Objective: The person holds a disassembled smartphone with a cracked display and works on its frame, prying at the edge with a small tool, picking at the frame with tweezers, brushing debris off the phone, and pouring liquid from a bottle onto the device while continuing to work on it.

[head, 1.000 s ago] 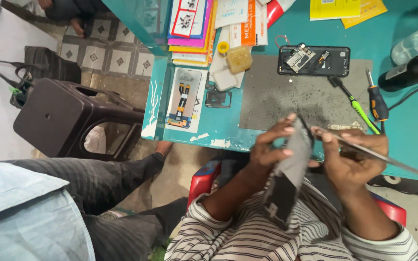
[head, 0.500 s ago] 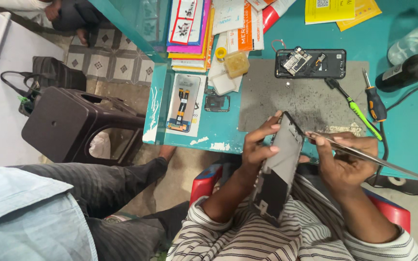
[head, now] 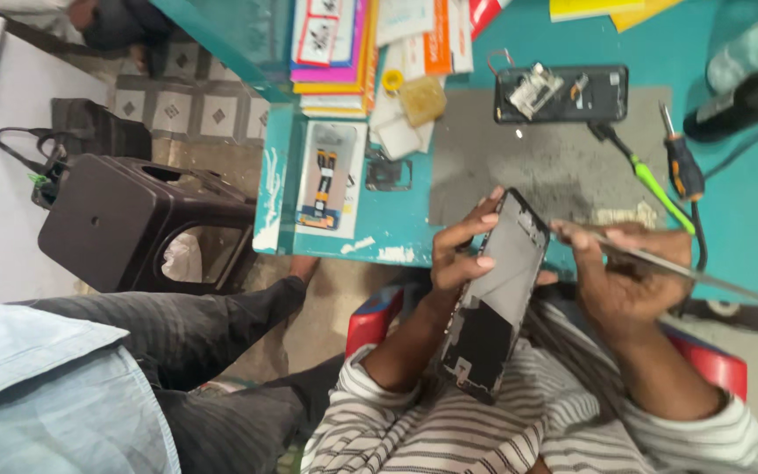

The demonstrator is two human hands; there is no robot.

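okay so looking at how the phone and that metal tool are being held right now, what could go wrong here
The left hand grips the opened phone by one long edge, off the teal table and above the lap; a slip could drop it. The right hand holds thin metal tweezers with the tip at the phone's upper edge; too much force might scratch or crack it, or jab the left fingers.

Glossy glass phone screen panel (head: 493, 298) between the fingers (head: 471, 230), thin shiny metal tweezers (head: 660, 262), scuffed matt grey work mat (head: 554, 162) just beyond.
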